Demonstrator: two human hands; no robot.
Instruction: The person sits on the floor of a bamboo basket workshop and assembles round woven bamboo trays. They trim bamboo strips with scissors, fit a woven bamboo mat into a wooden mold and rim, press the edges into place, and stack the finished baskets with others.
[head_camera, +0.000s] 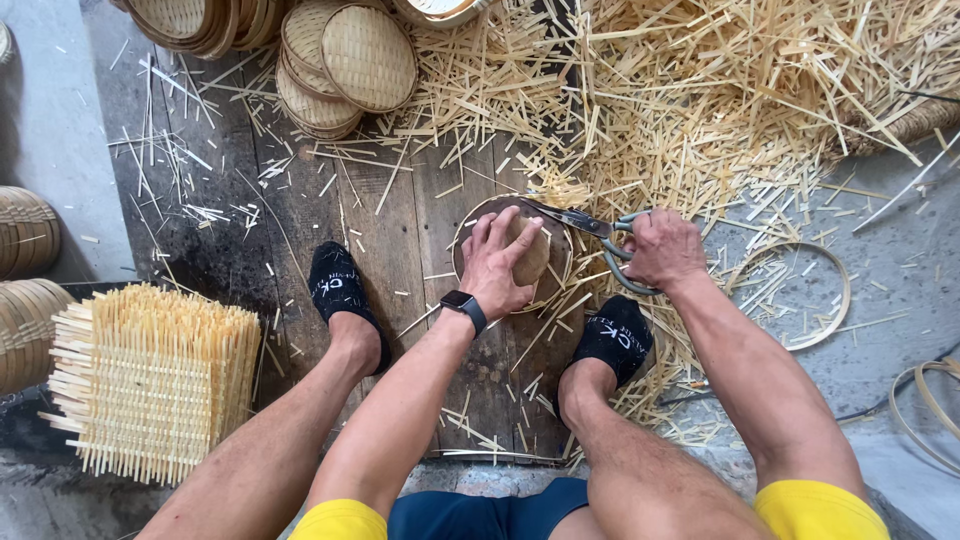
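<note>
My left hand (497, 262) presses flat on a round woven bamboo disc (532, 262) that rests on a dark round block (470, 232) on the wooden floor between my feet. A dark smartwatch (464, 309) sits on that wrist. My right hand (662, 247) grips the handles of large metal scissors (585, 224). Their blades point left along the disc's upper edge, next to my left fingertips.
A stack of square woven bamboo mats (150, 380) stands at lower left. Finished round woven lids (345, 62) lie at the top. A big heap of bamboo offcuts (720, 100) fills the upper right. Bamboo hoops (830, 300) lie on the grey floor to the right.
</note>
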